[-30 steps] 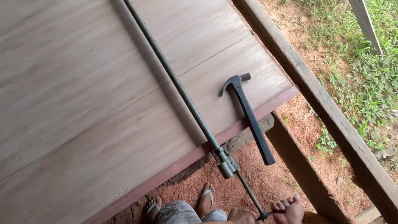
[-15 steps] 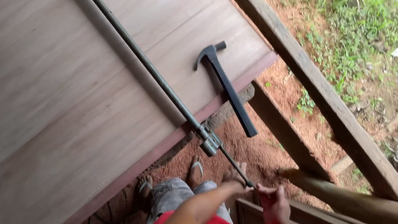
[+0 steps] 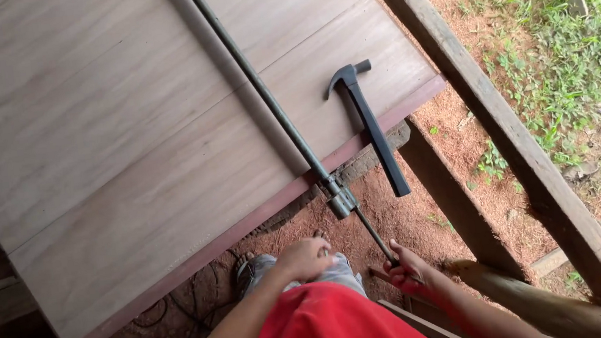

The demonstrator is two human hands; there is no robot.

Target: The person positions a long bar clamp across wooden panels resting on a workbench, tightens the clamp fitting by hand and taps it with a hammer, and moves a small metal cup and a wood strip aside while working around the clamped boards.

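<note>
A long dark metal bar clamp (image 3: 270, 104) lies across a wide wooden panel (image 3: 121, 137) and reaches past its near edge, where its grey jaw (image 3: 340, 201) sits. My right hand (image 3: 405, 271) grips the thin screw rod's handle end below the jaw. My left hand (image 3: 305, 258) hangs loosely curled over my knee, holding nothing, a short way left of the rod. A black claw hammer (image 3: 372, 126) rests on the panel near the right corner, its handle overhanging the edge.
Thick wooden beams (image 3: 494, 130) run diagonally on the right over red dirt, with grass (image 3: 568, 44) beyond. A round log (image 3: 546, 299) lies at lower right. Cables (image 3: 158, 316) trail on the ground under the panel's near edge.
My left hand has left the rod's end and moved up-left over my knee. My right hand stays on the handle. The view has shifted slightly.
</note>
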